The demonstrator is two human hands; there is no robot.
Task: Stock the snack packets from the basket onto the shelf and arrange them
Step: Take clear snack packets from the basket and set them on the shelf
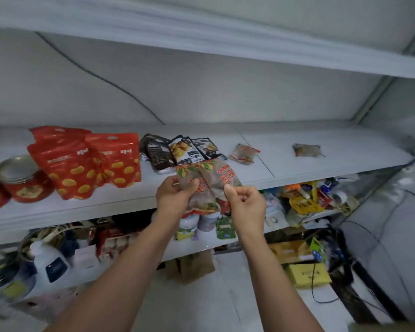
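- My left hand [175, 196] is curled round the lower part of the brown packets [211, 178], thumb on the front. My right hand [246, 200] pinches their right edge between thumb and forefinger.
- They look like two overlapping packets, held in the air just in front of the shelf [321, 161] lip and not yet set down.
- To do this well, I'd separate them first and lay each one down label up.
- The nearest slot I'd judge usable is the front strip between the dark packets [182, 152] and the small clear packet [243, 153]. It is tight, so I'd go in low and flat.
- There is more bare board further right, around the lone small packet [307, 150].
- To the left, the red pouches [89, 164] lean upright and could tip over, so I'd keep away from them.
- The front lip is close, so I'd push the packets well back.
- The basket is not in view.
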